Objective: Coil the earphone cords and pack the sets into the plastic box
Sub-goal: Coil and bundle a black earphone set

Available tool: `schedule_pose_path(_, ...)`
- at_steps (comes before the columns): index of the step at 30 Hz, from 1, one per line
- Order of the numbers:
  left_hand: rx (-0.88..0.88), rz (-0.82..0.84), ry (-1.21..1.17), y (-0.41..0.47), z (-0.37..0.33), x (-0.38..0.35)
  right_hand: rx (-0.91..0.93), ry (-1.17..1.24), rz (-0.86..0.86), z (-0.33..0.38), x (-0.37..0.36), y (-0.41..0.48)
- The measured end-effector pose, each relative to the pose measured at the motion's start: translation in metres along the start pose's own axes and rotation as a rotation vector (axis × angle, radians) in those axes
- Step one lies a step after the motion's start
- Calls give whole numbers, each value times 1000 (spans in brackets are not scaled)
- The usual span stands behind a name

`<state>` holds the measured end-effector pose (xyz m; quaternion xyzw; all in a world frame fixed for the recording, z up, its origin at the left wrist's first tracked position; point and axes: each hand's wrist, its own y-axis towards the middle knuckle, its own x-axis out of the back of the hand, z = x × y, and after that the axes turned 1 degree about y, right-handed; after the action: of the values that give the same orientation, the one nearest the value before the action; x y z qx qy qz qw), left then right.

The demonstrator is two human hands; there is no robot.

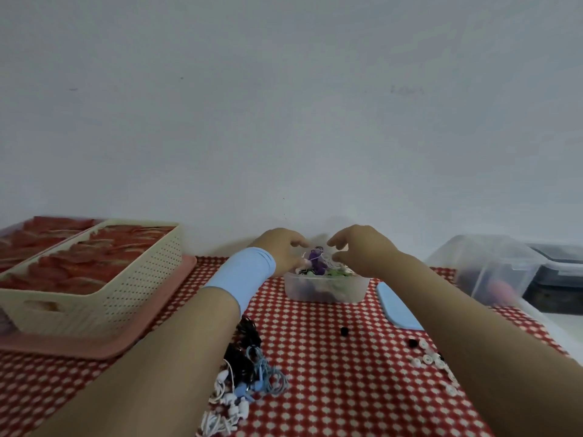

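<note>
Earphone set (pixel 316 263), purple coiled cord, atop translucent rectangular plastic box (pixel 326 291); left fingers (pixel 295 242) curled alongside, grip unclear; right fingers (pixel 342 239) apart.

The small rectangular box of frosted translucent plastic (pixel 326 291) looks smooth and faintly glossy. The red-and-white checked cloth (pixel 331 357) covering the surface is matt. The cream perforated plastic basket (pixel 126 288) has a dull finish, and the pink plastic tray (pixel 94 350) under it is smooth. The light blue wristband (pixel 243 275) looks like soft fabric.
</note>
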<state>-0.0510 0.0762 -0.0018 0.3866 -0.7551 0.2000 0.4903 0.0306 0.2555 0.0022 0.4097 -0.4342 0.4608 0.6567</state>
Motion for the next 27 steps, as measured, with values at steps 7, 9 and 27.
schedule_pose_path(7,6,-42,-7,-37,15,13,120,141,-1,44,-3,-20)
schedule_pose_path(9,29,-23,1,-54,21,20,171,206,56,63,-7,-28)
schedule_pose_path(27,170,79,66,-152,68,29,23,257,288,136,-66,-70)
